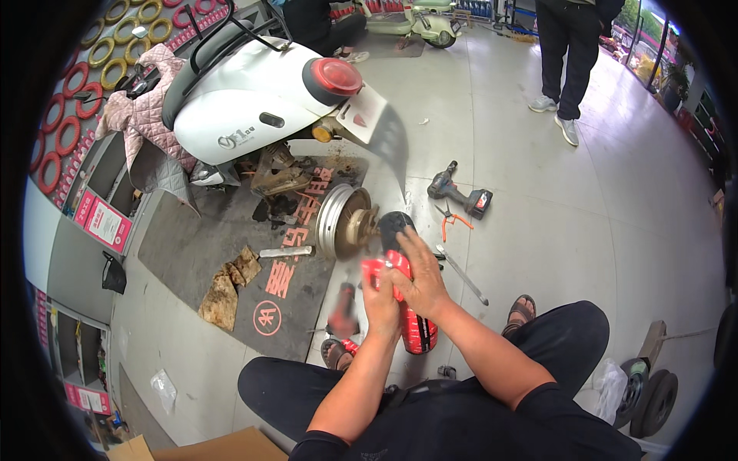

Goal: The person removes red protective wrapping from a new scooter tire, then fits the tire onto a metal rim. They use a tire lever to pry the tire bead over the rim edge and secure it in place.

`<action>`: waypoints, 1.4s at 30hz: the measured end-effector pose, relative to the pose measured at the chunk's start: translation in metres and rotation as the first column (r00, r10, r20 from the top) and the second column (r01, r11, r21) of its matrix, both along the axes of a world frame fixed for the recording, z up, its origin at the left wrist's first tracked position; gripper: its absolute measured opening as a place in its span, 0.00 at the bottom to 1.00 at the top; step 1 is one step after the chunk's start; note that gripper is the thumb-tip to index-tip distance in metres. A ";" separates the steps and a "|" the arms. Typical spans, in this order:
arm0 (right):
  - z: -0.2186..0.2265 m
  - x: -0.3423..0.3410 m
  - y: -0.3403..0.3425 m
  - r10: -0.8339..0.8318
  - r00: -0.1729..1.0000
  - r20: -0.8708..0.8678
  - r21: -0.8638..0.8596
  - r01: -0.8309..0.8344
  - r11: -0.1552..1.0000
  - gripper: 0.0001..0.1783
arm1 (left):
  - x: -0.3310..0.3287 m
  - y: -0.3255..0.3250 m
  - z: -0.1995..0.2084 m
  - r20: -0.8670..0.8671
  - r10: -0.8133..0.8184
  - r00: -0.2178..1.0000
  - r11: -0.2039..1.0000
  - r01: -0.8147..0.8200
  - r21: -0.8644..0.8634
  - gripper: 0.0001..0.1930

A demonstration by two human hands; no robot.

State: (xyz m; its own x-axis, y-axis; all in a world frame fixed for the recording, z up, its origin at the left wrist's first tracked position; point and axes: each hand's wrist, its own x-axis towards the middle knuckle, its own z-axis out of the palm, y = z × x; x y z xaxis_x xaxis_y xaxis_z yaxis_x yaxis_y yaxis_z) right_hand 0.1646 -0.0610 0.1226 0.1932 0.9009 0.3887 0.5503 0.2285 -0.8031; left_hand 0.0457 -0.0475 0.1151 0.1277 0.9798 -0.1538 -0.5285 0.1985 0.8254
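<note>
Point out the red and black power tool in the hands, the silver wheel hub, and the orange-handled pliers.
red and black power tool [417,332]: head view, lower body.
silver wheel hub [336,219]: head view, rim.
orange-handled pliers [452,220]: head view, handles.

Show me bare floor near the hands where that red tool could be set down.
Free: the pale tiles right of the long metal bar, below the cordless drill and pliers. Also the tiles between the drill and the standing person's shoes. Crowded: the dark mat around the wheel hub, with cardboard scraps.
</note>
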 end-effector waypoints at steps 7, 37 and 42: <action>0.005 -0.007 -0.018 -0.298 0.336 -0.893 -0.425 -0.414 0.805 0.38 | -0.016 0.019 -0.025 -0.238 0.141 0.961 0.990 -0.144 0.005 0.18; -0.082 0.024 -0.002 -0.337 0.885 -0.322 -0.669 0.040 0.743 0.21 | 0.007 0.042 -0.155 0.352 -0.448 0.822 0.846 0.517 -0.130 0.09; -0.021 0.017 0.005 -0.447 -0.100 -0.889 -0.442 -0.066 0.894 0.14 | -0.023 0.022 -0.103 0.200 0.020 0.980 0.834 0.094 -0.544 0.21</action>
State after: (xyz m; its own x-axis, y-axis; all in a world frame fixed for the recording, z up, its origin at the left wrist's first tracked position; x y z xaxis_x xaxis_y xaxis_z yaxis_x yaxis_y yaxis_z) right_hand 0.1819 -0.0564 0.1011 0.3068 0.7251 -0.6165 -0.8673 -0.0538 -0.4949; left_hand 0.0227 -0.0257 0.0125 0.2443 0.7346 -0.6329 -0.6455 0.6103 0.4592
